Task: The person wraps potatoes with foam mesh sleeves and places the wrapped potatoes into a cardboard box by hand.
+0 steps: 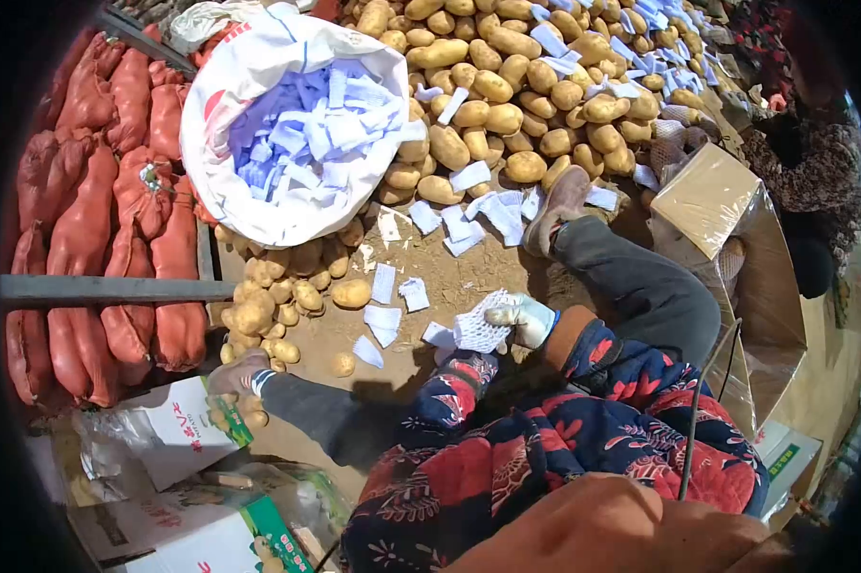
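Note:
My right hand (526, 320), in a pale glove, is closed on a white foam net (478, 327) above the dirt floor. The net lies just beyond the cuff of my left sleeve (457, 380); the fingers of my left hand are hidden there, and whatever is inside the net does not show. Flat bluish-white foam nets (382, 325) lie scattered on the ground around the hands. A large white sack (206, 167) stands open ahead, holding many more folded nets (320, 124).
A big heap of potatoes (492, 86) rises ahead, and a smaller pile (268, 296) lies left. Red filled sacks (91, 220) sit behind a metal bar (115, 289). An open plastic-wrapped carton (712, 201) stands right, printed boxes (187, 430) lower left. Another person (812, 172) is at far right.

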Tool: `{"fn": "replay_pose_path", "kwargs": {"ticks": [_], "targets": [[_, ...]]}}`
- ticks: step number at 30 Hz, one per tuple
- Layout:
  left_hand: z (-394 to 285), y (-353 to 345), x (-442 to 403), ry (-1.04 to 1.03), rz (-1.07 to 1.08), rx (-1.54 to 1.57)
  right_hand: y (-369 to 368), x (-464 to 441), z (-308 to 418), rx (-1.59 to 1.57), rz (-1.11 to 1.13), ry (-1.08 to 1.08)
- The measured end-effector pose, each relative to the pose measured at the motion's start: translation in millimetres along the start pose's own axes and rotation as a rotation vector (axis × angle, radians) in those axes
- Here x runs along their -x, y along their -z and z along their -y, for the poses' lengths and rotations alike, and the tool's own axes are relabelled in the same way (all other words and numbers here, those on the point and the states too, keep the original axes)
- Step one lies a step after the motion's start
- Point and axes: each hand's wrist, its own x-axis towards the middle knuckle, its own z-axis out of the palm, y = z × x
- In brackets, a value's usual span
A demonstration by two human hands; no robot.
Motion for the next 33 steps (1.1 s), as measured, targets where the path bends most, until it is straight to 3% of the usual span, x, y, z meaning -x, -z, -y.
{"fn": "replay_pose_path", "kwargs": {"ticks": [1, 5, 6, 7, 9, 10, 12, 13, 14, 16, 17, 20, 21, 25, 27, 28, 29, 30, 32, 33], "targets": [[35.1, -36.0, -22.2, -0.119, -0.091, 0.376, 6.9, -3.9, -4.2, -0.008, -0.04, 0.005], [61.4, -47.8, -69.6, -0.371, -0.127, 0.606, 13.9, -4.3, 1.6, 0.048, -0.22, 0.089], [63.8, -50.3, -67.1, -0.35, -0.14, 0.666, 28.0, -10.7, -6.9, 0.068, -0.247, 0.173], [60.2, -44.5, -58.3, -0.295, -0.166, 0.719, 24.2, -15.6, -1.5, 0.352, -0.307, 0.447], [64.0, -44.8, -33.9, -0.153, -0.256, 0.824, 40.3, -17.9, -8.1, 0.382, -0.452, 0.404], [65.6, -46.3, -18.4, -0.075, -0.315, 0.874, 48.9, -19.7, -4.7, 0.831, -0.423, 0.571], [77.7, -53.4, 9.2, 0.1, -0.455, 0.954, 64.8, -27.6, -23.9, 1.225, -0.434, 0.567], [78.0, -51.0, 15.6, 0.172, -0.531, 0.988, 54.1, -29.6, -30.0, 0.872, -0.32, 0.546], [78.8, -46.3, 22.9, 0.228, -0.593, 1.005, 43.5, -37.8, -37.6, 0.81, -0.247, 0.521], [71.8, -35.5, 27.1, 0.286, -0.683, 0.998, 43.5, -45.5, -49.8, 0.339, -0.209, 0.397], [68.8, -35.6, 23.0, 0.26, -0.678, 1.039, 33.3, -29.3, -23.8, -0.054, -0.055, -0.023], [59.8, -32.6, 17.3, 0.086, -0.593, 1.238, 13.7, -16.8, -15.0, -0.317, 0.214, -0.01], [57.0, -31.4, 15.1, 0.026, -0.559, 1.306, 10.7, -9.9, -13.5, -0.424, 0.2, -0.131], [71.3, -30.4, 17.0, -0.111, -0.486, 1.593, 12.6, -13.6, -29.2, -0.442, 0.278, -0.162], [96.6, -20.3, 28.3, -0.187, -0.514, 1.785, 16.7, -12.7, -20.6, -0.304, 0.201, -0.212], [116.2, -16.0, 33.8, -0.232, -0.553, 1.865, 32.8, -25.6, -31.1, -0.217, 0.259, -0.097], [136.6, -11.6, 42.4, -0.246, -0.608, 1.924, 39.2, -23.2, -29.7, -0.126, 0.142, -0.12], [136.7, 0.3, 50.3, -0.213, -0.649, 1.949, 43.4, -20.8, -28.6, -0.036, 0.026, -0.144], [115.7, 19.4, 49.7, 0.295, -0.935, 1.732, 43.4, -23.1, -26.9, -0.141, 0.039, -0.153], [138.1, 4.0, 38.5, 0.266, -0.736, 1.919, 39.4, -21.7, -25.1, -0.226, 0.071, -0.15]]}}
